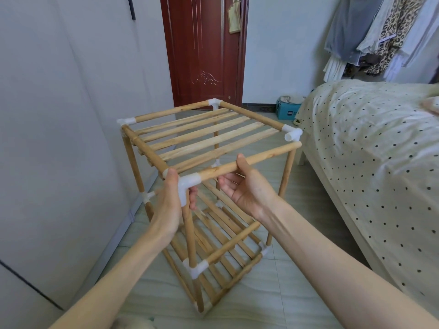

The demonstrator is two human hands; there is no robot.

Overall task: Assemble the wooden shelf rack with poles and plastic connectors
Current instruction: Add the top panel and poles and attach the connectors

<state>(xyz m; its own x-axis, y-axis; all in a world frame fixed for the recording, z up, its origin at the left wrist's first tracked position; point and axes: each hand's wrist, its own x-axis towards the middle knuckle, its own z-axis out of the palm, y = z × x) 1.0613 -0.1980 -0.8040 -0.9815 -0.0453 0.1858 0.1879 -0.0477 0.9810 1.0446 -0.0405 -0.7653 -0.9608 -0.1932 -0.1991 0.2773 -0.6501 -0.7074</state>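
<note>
The rack stands on the tiled floor between a grey wall on the left and a bed on the right, with both bare arms reaching in from the bottom edge. Its top shelf of wooden slats is framed by round poles joined at the corners with white plastic connectors, and a lower slatted shelf sits near the floor. The left hand grips the near corner connector, thumb up on its top and fingers curled round behind the upright pole just below it. The right hand holds the front pole from beneath, palm turned up, thumb pressed on the pole's upper side and fingers curled under it. The left end of that pole sits in the near connector; its right end hangs free, just below and in front of the right corner connector, whose open socket faces the viewer and holds nothing. The right upright runs down from that corner to the lower shelf. Behind the rack are a dark red door and a blue box on the floor; clothes hang above the bed's far end.
</note>
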